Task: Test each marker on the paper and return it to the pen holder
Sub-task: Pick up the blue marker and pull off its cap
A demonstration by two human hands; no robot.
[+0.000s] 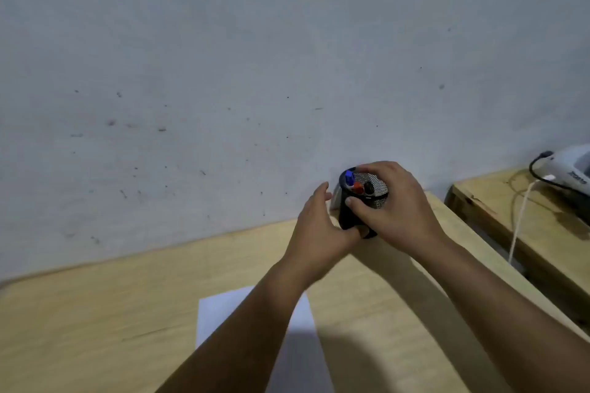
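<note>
Pale, speckled wall (223,73) fills most of the view, and a light wooden table (95,313) runs along its foot. Near the table's far right corner, close against the wall, stands the black wire-mesh pen holder (376,198), a round cup tipped a little toward the camera so its open mouth shows. Inside it three marker ends can be seen side by side: a blue-capped marker (349,176) at the left, a red-capped marker (358,187) in the middle and a black-capped marker (369,187) at the right.

Both bare hands are on the cup. The right hand (396,207) wraps over its right side and rim, thumb laid across the front of the mesh and fingers curled around the far edge, clasping it. The left hand (319,226) comes in from the left at the cup's lower part; its thumb reaches the base, while its fingers are loosely spread beside the wall of the cup, so a firm grasp cannot be told.

Nearer the camera, a white sheet of paper (220,313) lies flat on the table, partly covered by the left forearm and its shadow.

Further right, across a gap, a second wooden table (510,217) carries a white and grey appliance (571,166) with a black cable (536,166) and a pale cord (520,214) hanging over the edge.
</note>
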